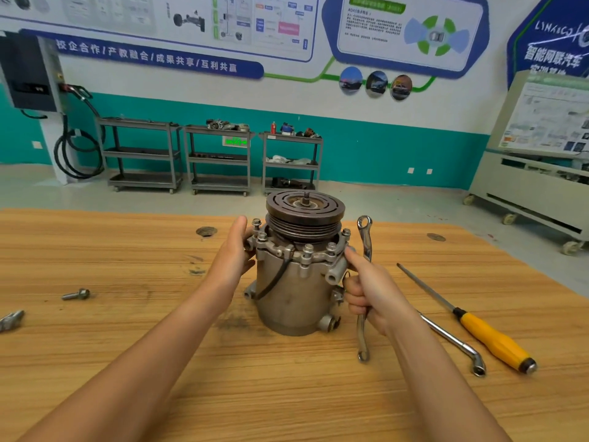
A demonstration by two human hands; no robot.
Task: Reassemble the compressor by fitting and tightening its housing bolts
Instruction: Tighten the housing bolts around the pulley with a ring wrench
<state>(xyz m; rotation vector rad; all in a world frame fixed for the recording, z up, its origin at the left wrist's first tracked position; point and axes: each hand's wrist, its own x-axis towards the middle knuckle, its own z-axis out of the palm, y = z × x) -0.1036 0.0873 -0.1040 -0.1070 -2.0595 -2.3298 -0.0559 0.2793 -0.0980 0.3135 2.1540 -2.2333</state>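
A grey metal compressor (294, 291) stands upright on the wooden table (127, 250), its dark pulley (305, 212) on top. Several housing bolts (308, 249) stick up from the flange below the pulley. My left hand (234, 250) rests flat against the flange's left side, fingers extended. My right hand (371, 291) is closed around a double-ended ring wrench (365, 237) held upright beside the compressor's right side, its forefinger touching the flange.
A loose bolt (76, 294) lies at the left, and a metal part (11, 319) sits at the left edge. To the right lie an L-shaped socket wrench (455, 342) and a yellow-handled screwdriver (490, 338). Carts (220, 157) stand by the far wall.
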